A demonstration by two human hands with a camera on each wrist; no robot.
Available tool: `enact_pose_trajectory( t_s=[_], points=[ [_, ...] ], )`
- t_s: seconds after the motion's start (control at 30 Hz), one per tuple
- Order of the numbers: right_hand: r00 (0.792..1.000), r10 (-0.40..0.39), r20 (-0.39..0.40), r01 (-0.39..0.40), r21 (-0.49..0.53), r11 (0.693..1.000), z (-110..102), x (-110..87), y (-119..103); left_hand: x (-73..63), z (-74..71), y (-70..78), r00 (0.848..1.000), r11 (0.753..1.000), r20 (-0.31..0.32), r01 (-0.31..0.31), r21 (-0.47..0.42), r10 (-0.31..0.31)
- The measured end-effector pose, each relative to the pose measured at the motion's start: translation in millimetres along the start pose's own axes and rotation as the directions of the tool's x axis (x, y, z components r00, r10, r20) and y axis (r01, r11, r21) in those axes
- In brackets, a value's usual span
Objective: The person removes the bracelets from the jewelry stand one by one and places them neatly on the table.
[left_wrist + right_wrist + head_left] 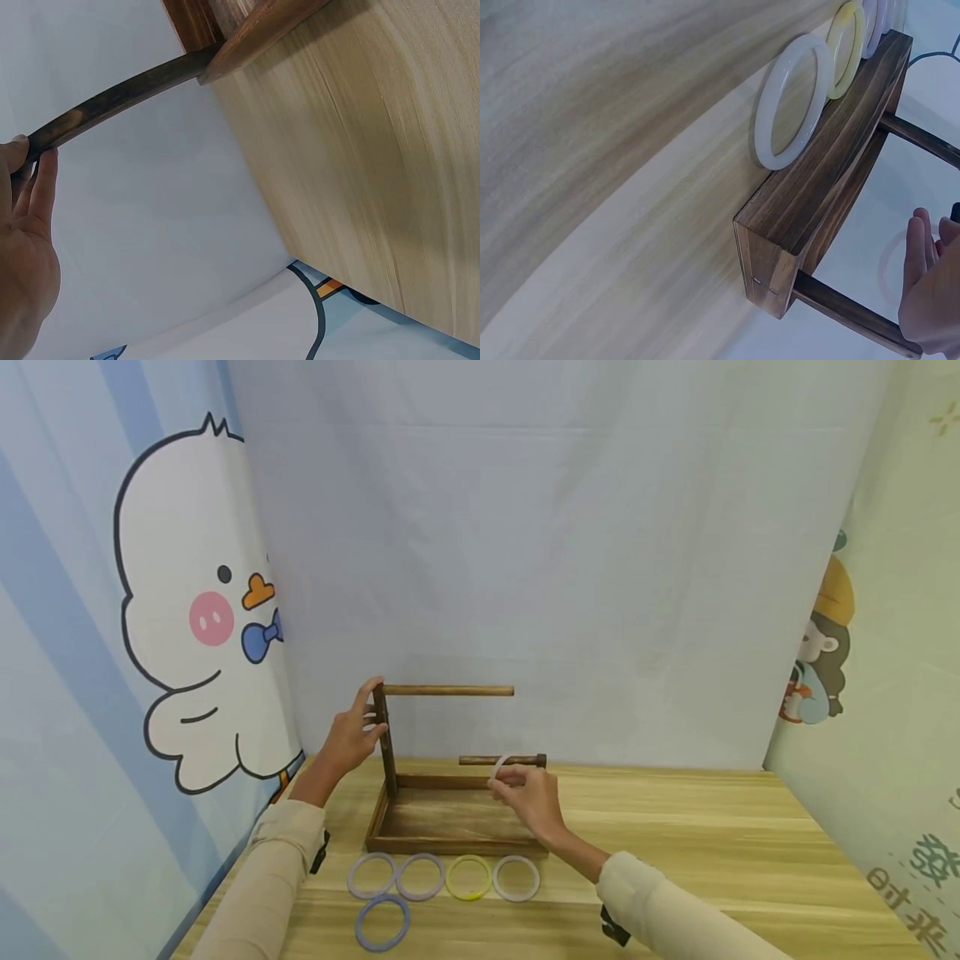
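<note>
My left hand [351, 739] grips the upper part of the dark upright post [387, 756] of a wooden bangle stand, thumb and fingers on either side of it. An upper rod [450, 691] reaches rightward from the post top. At the stand's right side, my right hand [534, 795] pinches a pale, translucent bangle [497, 767] between thumb and fingers. In the head view this bangle overlaps the lower rod [476, 760]; I cannot tell whether it is round the rod. The right wrist view shows the bangle faintly beside the fingers [915, 251].
Before the stand's tray [450, 846] lie a white bangle [516, 900], a yellow bangle [468, 898] and two lavender bangles [421, 899] in a row. A blue-violet bangle [382, 948] lies nearer. Behind the wooden table [675, 843] hangs a grey curtain [600, 568].
</note>
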State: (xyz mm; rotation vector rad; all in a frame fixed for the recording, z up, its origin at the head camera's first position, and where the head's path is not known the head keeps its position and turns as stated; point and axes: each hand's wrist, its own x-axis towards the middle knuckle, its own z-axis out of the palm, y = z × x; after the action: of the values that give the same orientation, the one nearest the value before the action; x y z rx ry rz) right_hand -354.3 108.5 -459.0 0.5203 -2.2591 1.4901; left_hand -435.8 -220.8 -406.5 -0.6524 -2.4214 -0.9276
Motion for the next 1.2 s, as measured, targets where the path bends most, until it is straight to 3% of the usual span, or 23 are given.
enact_pose_trajectory(
  t_s=[0.43,0.63,1.2],
  points=[
    [0.998,0.056,0.03,-0.06,0.155,0.986,7,-4.4,-4,0.0,-0.6,1.7,1.0,1.0,0.008,0.003,-0.015,-0.003],
    [0.999,0.033,0.037,-0.038,0.158,0.987,9,-5.0,-8,-0.9,-1.1,1.2,1.0,1.0,0.0,-0.01,-0.019,0.01],
    [0.993,0.101,0.057,-0.111,0.199,0.974,13,-7.5,-11,-0.2,-0.1,-1.6,1.0,1.0,-0.008,-0.007,-0.004,0.007]
  ],
)
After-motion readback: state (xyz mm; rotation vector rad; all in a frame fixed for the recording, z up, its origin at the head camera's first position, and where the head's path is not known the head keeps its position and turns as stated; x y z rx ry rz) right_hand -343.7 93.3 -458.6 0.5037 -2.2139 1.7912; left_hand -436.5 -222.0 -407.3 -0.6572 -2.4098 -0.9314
